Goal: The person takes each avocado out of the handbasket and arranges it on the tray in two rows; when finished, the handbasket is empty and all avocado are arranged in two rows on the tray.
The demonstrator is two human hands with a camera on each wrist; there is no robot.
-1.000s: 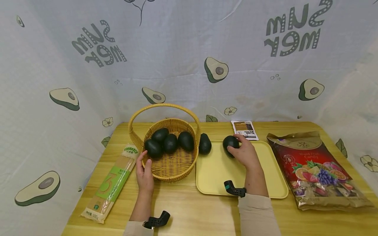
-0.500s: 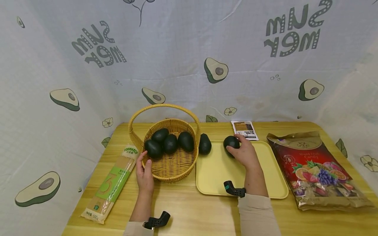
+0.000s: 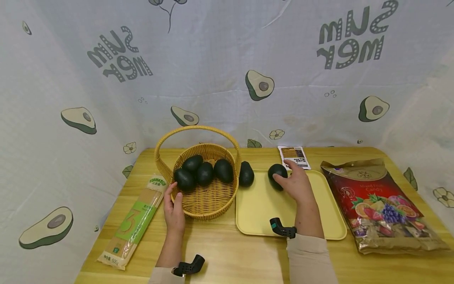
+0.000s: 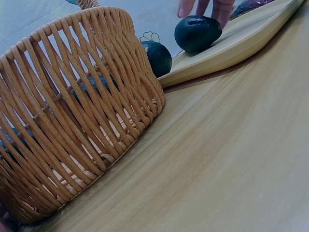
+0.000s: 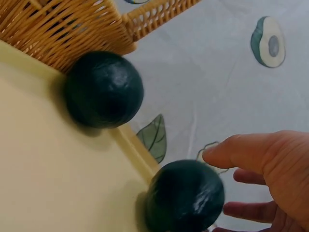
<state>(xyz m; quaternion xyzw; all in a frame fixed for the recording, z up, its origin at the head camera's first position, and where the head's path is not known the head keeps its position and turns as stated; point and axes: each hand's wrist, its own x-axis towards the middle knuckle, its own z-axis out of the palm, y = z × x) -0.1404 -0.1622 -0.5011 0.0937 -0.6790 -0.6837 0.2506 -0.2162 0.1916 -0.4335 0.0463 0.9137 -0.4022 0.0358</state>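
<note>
My left hand point(image 3: 173, 215) holds the left rim of a yellow wicker basket point(image 3: 209, 205), thumb and fingertips at its edge; only a sliver of it shows in the left wrist view. Several dark green avocados point(image 3: 205, 173) lie in the basket. My right hand point(image 3: 297, 184) is beside an avocado point(image 3: 276, 174) at the back of a pale yellow tray point(image 3: 260, 221). In the right wrist view, the thumb and spread fingers stand off that avocado point(image 5: 186, 198). Another avocado point(image 3: 246, 174) sits at the tray's back left corner, close against the basket.
A noodle packet point(image 3: 134, 221) lies left of the basket. To the right of the tray is a large red candy bag point(image 3: 379, 205). A small white and brown pouch point(image 3: 296, 156) lies behind the tray, and a printed cloth point(image 3: 227, 59) hangs at the back.
The fingers of my right hand have loosened and lifted away from the avocado on the tray. My left hand and the basket stay where they were.
</note>
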